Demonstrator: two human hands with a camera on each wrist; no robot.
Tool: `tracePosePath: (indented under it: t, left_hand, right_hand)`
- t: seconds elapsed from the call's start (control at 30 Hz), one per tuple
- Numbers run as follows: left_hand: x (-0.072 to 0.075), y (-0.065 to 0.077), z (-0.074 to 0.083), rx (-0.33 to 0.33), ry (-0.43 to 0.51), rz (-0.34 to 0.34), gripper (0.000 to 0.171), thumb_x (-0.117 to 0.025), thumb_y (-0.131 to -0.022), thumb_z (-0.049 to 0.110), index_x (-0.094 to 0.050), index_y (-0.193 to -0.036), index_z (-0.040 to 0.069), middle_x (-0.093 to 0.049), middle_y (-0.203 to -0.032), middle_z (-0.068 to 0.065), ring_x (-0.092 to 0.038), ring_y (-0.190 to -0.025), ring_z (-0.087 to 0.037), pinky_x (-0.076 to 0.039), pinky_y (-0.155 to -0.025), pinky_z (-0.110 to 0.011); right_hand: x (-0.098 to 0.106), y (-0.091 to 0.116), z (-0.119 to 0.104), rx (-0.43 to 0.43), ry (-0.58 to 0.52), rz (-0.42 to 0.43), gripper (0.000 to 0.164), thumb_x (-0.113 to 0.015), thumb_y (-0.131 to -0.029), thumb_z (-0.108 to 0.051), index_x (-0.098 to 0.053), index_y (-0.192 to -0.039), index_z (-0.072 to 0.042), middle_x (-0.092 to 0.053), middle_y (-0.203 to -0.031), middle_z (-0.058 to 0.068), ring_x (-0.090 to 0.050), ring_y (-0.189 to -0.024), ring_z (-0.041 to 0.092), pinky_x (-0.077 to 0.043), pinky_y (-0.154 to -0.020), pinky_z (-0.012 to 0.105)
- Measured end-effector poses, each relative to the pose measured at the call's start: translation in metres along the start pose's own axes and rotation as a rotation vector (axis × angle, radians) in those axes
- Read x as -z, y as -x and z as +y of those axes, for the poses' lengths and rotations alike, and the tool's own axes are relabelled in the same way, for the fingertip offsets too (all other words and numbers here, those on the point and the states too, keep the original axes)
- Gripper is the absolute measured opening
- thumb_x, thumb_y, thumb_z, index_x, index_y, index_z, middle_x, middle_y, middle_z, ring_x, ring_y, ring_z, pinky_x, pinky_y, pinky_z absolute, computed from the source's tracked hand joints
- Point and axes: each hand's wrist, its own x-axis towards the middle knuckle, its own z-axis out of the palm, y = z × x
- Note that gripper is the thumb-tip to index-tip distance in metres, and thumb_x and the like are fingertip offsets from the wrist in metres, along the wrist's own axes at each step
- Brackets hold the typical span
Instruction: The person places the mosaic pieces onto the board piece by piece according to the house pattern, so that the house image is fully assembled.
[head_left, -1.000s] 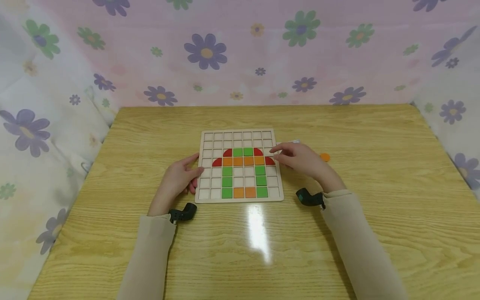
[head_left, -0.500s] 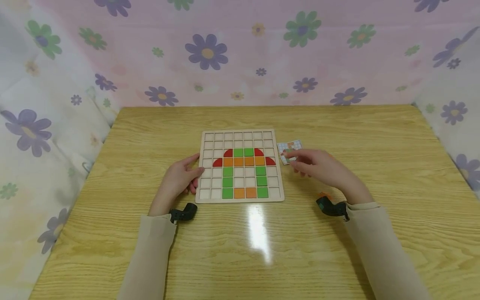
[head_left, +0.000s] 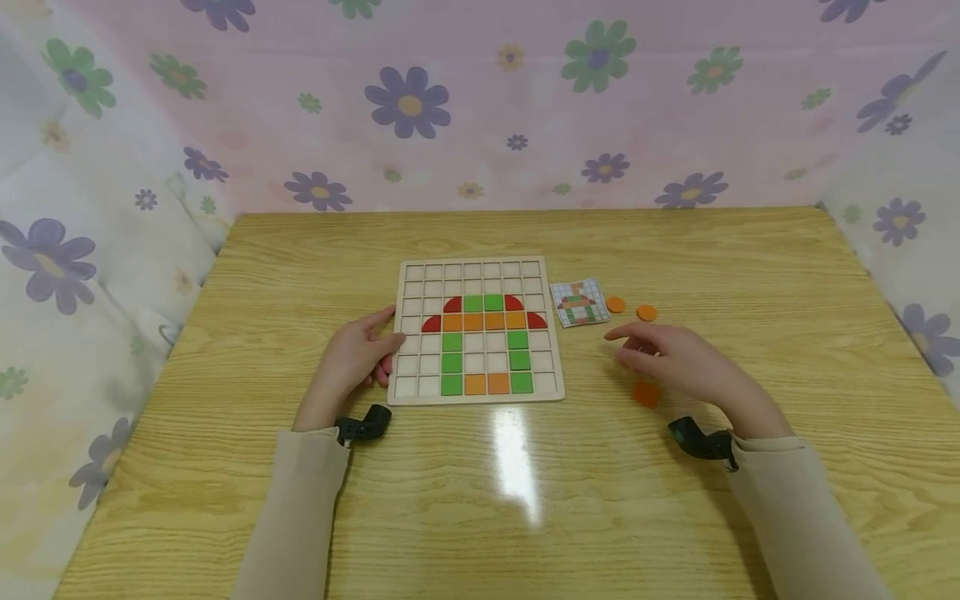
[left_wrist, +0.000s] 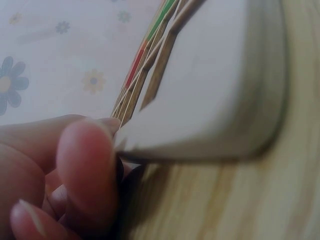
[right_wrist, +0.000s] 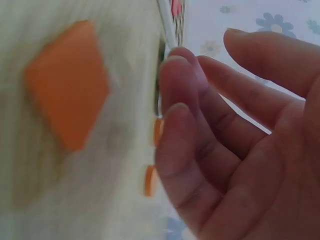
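Note:
A wooden grid board (head_left: 472, 271) lies on the table, with green, orange and red pieces set in some of its cells. My left hand (head_left: 356, 354) grips the board's left edge, thumb on the rim; the left wrist view has the fingers (left_wrist: 87, 165) close against that edge. To the right of the board, my right hand (head_left: 675, 358) hovers with loosely bent fingers and nothing between them. Just below it is an orange square piece (head_left: 646, 393), large in the right wrist view. Two orange round pieces, a nearer (head_left: 616, 305) and a farther one (head_left: 647, 312), lie beyond the fingers.
A small printed pattern card (head_left: 580, 302) lies right of the board, beside the round pieces. The wooden table (head_left: 420, 500) ends at a flowered cloth (head_left: 480, 108) at the back and sides.
My right hand has moved right and toward me, away from the board's right edge, past the card. The card, the round pieces and the square piece are now uncovered. The left hand stays.

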Motion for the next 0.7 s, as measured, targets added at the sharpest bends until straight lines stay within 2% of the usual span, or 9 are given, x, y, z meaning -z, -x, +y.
tracePosePath:
  t: [0.2, 0.43, 0.7]
  left_hand:
    - [0.001, 0.001, 0.002, -0.006, 0.005, -0.005, 0.058, -0.058, -0.085, 0.041, -0.035, -0.137, 0.033, -0.058, -0.056, -0.011, -0.058, -0.046, -0.024, -0.044, -0.041, -0.032]
    - [0.0, 0.0, 0.002, -0.009, 0.01, -0.011, 0.057, -0.058, -0.085, 0.041, -0.035, -0.136, 0.034, -0.058, -0.057, -0.011, -0.058, -0.046, -0.024, -0.044, -0.041, -0.032]
    - [0.001, -0.001, 0.0, -0.015, 0.01, -0.004, 0.057, -0.058, -0.084, 0.041, -0.035, -0.136, 0.034, -0.058, -0.057, -0.011, -0.057, -0.045, -0.024, -0.044, -0.041, -0.032]
  right_hand:
    - [-0.002, 0.01, 0.009, -0.008, -0.001, 0.02, 0.037, -0.048, -0.091, -0.038, -0.055, -0.12, -0.016, -0.058, -0.097, 0.0, -0.052, -0.084, 0.017, -0.043, -0.071, 0.035]
    - [-0.001, 0.01, 0.018, -0.044, 0.014, 0.032, 0.031, -0.047, -0.091, -0.04, -0.061, -0.103, -0.015, -0.059, -0.09, -0.001, -0.051, -0.078, 0.016, -0.042, -0.069, 0.033]
    - [0.0, 0.01, 0.022, -0.057, 0.062, -0.066, 0.03, -0.052, -0.087, -0.045, -0.06, -0.097, -0.018, -0.058, -0.084, -0.006, -0.051, -0.075, 0.013, -0.041, -0.067, 0.031]
